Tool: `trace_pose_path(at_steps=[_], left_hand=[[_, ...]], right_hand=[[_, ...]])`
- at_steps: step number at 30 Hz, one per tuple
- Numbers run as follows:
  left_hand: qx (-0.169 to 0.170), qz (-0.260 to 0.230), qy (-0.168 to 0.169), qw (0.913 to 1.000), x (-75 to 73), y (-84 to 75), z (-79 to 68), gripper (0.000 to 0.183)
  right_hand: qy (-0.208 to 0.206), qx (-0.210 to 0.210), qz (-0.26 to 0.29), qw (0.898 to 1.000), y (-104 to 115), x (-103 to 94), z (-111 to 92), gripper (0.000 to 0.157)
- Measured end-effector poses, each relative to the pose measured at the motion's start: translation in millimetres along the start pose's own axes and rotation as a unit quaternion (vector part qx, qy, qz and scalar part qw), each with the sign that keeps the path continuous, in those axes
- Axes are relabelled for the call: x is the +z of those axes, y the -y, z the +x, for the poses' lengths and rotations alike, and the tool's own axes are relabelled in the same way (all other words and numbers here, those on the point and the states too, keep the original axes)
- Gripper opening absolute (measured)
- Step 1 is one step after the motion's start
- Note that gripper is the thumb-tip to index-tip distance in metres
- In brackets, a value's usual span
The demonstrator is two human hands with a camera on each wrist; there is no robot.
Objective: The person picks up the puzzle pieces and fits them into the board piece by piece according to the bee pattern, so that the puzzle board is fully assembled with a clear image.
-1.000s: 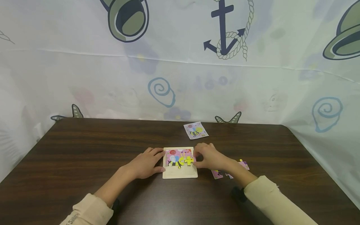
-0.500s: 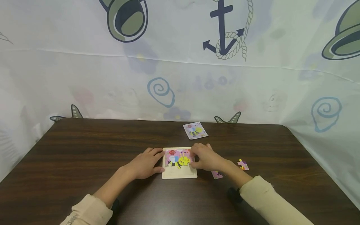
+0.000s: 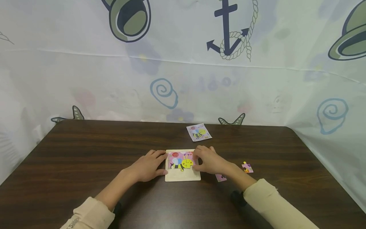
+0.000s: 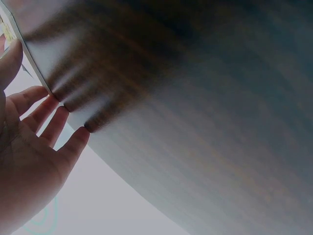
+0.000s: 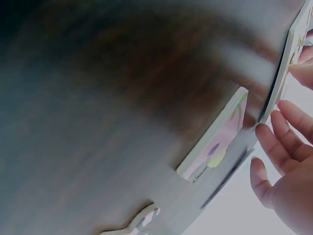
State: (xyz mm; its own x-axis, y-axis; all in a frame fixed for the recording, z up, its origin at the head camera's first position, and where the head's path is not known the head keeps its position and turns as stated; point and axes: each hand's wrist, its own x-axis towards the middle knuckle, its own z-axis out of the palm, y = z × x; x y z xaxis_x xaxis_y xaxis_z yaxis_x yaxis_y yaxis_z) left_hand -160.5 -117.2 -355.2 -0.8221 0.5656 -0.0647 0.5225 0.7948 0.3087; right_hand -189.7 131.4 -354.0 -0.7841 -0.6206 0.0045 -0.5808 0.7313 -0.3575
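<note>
A pale wooden puzzle tray lies mid-table, its upper half filled with a pink picture of a yellow and black bee. Along the tray's left edge rests my left hand, fingers extended and thumb near the lower corner. In the left wrist view, its fingertips reach the tray's side. My right hand is over the tray's right side, thumb and index finger bent around a puzzle piece at the bee's yellow face; the hand hides part of that piece. In the right wrist view, the thumb overlaps the tray edge.
Loose puzzle pieces lie right of the tray: a pink one partly behind the right forearm, and a pink, yellow and purple one farther right. A bee picture card lies behind the tray. A patterned cloth hangs behind the table.
My right hand has shifted slightly left with the yellow puzzle piece, which now sits against the rest of the bee's face. The left hand has stayed at the tray's edge.
</note>
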Motion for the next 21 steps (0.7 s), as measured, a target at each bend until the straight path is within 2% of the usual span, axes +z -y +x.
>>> trace_pose_path(at_steps=[11, 21], left_hand=[[-0.004, 0.002, 0.004, 1.0000, -0.2, -0.2, 0.1, 0.061], [-0.006, 0.001, 0.005, 1.0000, -2.2, -1.7, -0.5, 0.060]], right_hand=[[0.006, 0.009, 0.011, 1.000, -2.2, -1.0, -1.1, 0.021], [0.020, -0.006, 0.027, 0.999, -4.3, -3.7, -2.7, 0.015]])
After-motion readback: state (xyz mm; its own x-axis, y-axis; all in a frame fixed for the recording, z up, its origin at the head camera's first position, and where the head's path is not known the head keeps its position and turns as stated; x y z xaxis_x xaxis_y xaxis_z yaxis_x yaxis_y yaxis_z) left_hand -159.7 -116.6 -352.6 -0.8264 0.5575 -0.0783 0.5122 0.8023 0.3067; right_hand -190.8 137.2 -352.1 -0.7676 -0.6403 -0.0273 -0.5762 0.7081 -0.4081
